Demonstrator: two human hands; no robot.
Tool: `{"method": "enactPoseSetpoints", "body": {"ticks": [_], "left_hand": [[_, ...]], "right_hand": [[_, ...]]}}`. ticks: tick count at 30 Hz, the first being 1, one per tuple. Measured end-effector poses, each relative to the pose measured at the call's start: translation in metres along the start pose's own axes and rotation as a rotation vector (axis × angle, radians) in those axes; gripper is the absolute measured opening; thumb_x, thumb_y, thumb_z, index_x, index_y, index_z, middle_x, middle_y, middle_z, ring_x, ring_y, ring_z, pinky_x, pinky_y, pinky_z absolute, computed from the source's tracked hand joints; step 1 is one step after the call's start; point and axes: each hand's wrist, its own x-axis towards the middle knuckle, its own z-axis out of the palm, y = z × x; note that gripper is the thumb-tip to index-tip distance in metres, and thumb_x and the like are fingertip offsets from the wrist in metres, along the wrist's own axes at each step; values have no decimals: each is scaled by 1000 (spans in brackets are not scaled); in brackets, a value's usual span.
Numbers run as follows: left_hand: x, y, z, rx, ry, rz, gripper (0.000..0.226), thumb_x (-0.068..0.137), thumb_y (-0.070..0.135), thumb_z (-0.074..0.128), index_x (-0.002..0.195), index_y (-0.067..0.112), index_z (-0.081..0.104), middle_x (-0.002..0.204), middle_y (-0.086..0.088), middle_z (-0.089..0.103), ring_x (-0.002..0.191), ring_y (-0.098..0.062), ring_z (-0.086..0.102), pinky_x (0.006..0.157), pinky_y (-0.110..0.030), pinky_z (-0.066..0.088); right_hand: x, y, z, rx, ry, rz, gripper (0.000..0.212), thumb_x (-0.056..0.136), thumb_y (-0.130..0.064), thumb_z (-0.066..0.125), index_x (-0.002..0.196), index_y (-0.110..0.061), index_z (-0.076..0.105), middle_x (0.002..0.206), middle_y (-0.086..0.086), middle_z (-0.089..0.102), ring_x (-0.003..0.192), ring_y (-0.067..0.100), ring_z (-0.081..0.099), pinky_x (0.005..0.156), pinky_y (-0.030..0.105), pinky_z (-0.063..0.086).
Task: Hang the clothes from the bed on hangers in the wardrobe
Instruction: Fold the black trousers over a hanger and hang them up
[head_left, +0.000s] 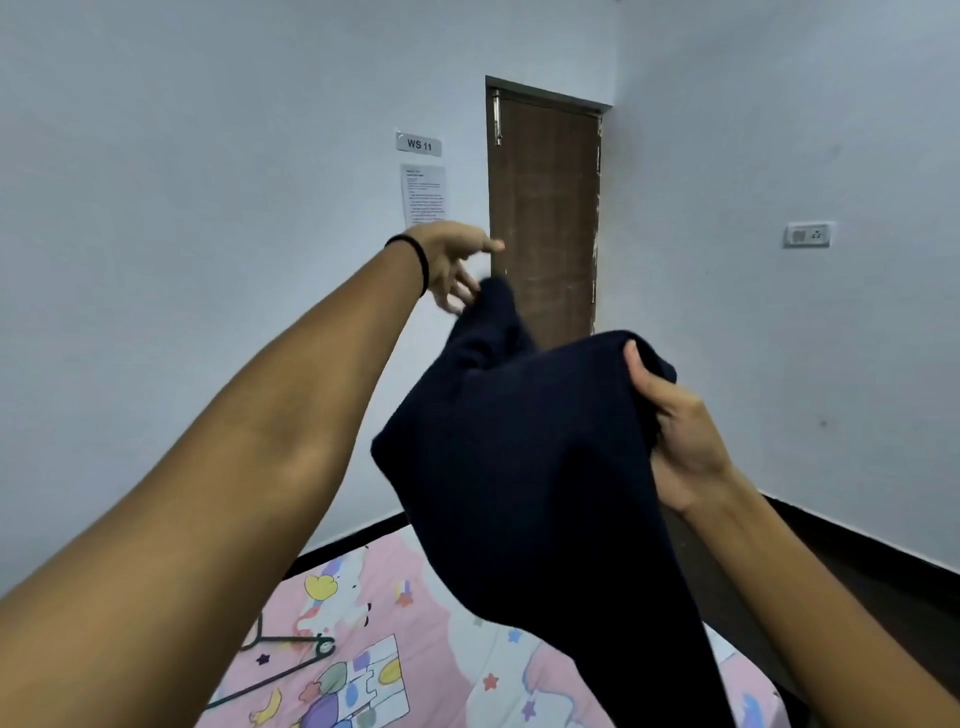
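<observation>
A dark navy garment (524, 467) hangs in the air over the bed (452, 660), which has a pink cartoon-print sheet. My right hand (675, 431) grips the garment's upper right edge. My left hand (457, 265) is stretched out high, fingers spread, its fingertips at the garment's raised left corner; whether they pinch the cloth is blurred. A dark hanger (280, 670) lies on the sheet at lower left. No wardrobe is in view.
A brown wooden door (545, 208) stands shut straight ahead. A "WS 11" sign (418, 144) and a printed sheet (423, 193) hang on the white wall to its left. A socket plate (807, 235) sits on the right wall. Dark floor runs beside the bed at right.
</observation>
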Motion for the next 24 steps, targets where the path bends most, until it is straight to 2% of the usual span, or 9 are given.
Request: {"method": "enactPoseSetpoints", "body": {"ticks": [2, 5, 7, 9, 14, 16, 19, 22, 24], "left_hand": [[-3, -10, 8, 86, -79, -11, 64, 97, 40, 51, 149, 15, 21, 139, -20, 46, 121, -35, 52, 103, -56, 35], [-10, -29, 16, 113, -84, 31, 50, 96, 44, 52, 137, 21, 36, 133, -14, 53, 115, -32, 56, 100, -55, 39], [-15, -48, 19, 161, -107, 32, 46, 95, 46, 53, 129, 19, 41, 128, -10, 58, 113, -31, 59, 101, -52, 41], [-20, -76, 23, 237, -137, 32, 51, 93, 50, 54, 130, 15, 46, 124, -6, 62, 110, -28, 62, 98, -47, 45], [-23, -155, 41, 257, -261, -155, 66, 89, 67, 40, 120, 12, 59, 108, -2, 72, 102, -25, 68, 80, -34, 51], [-27, -179, 54, 197, -295, -246, 74, 88, 71, 33, 117, 9, 62, 106, -3, 73, 102, -26, 68, 82, -35, 52], [-32, -199, 76, 88, -377, -320, 88, 84, 79, 25, 112, 6, 66, 106, -5, 73, 101, -25, 68, 87, -39, 52], [-32, -210, 106, 15, -402, -313, 97, 74, 88, 21, 108, 9, 67, 114, -6, 70, 101, -26, 68, 86, -37, 52], [-32, -212, 128, -118, -401, -257, 95, 71, 90, 23, 107, 13, 63, 110, -6, 68, 96, -25, 64, 82, -35, 49]], "right_hand": [[12, -1, -6, -44, 88, -2, 31, 83, -36, 56, 81, -15, 79, 94, 5, 74, 91, 17, 70, 81, 29, 55], [34, 15, -29, -112, 215, 160, 33, 92, -32, 57, 105, -5, 71, 112, 13, 69, 106, 27, 65, 92, 37, 51], [40, 31, -46, -119, 282, 280, 38, 94, -30, 57, 116, -1, 65, 121, 15, 65, 108, 29, 64, 90, 38, 52], [41, 43, -61, -125, 331, 341, 39, 92, -28, 60, 119, 1, 64, 121, 15, 66, 105, 29, 66, 85, 38, 53], [40, 32, -67, -197, 332, 318, 29, 90, -20, 62, 108, 1, 69, 111, 16, 70, 97, 27, 69, 89, 36, 55], [40, 21, -68, -189, 336, 282, 18, 89, -18, 62, 92, -3, 73, 100, 13, 72, 88, 24, 71, 83, 34, 57], [41, 10, -70, -158, 336, 217, 23, 89, -18, 61, 73, -8, 74, 86, 9, 73, 78, 21, 71, 78, 32, 57], [42, 7, -73, -96, 342, 161, 16, 87, -20, 62, 80, -8, 70, 87, 8, 70, 81, 23, 69, 88, 35, 53], [45, 6, -73, -57, 358, 140, 14, 85, -22, 64, 84, -9, 69, 89, 8, 70, 84, 25, 68, 94, 38, 51]]}}
